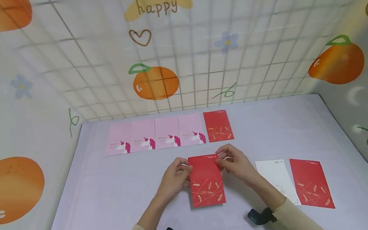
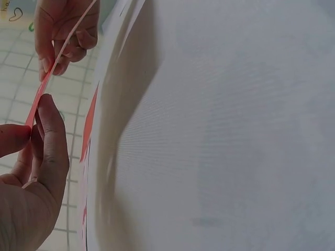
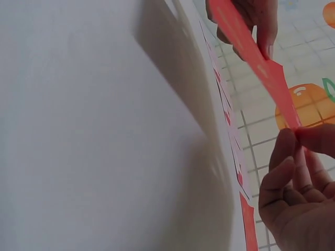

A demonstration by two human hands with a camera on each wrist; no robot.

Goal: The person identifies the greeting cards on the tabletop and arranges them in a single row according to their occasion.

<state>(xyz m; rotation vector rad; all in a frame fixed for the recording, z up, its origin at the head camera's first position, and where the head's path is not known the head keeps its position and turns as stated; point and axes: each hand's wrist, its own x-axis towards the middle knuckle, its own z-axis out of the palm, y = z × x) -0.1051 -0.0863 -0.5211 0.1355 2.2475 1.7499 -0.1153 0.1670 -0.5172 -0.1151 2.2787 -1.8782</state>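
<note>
A red card printed with gold feathers is held above the table in the middle of the head view. My left hand pinches its upper left edge between thumb and fingers. At the upper right corner, my right hand pinches it the same way. Seen from the wrists, the card is nearly edge-on: a thin red strip in the left wrist view, a broader red band in the right. Its shadow falls on the white surface below.
Several pink unicorn cards lie in a row at the back, with another red card at their right end. Near the right forearm lie a white card and a red card. A fruit-patterned curtain over a grid stands behind.
</note>
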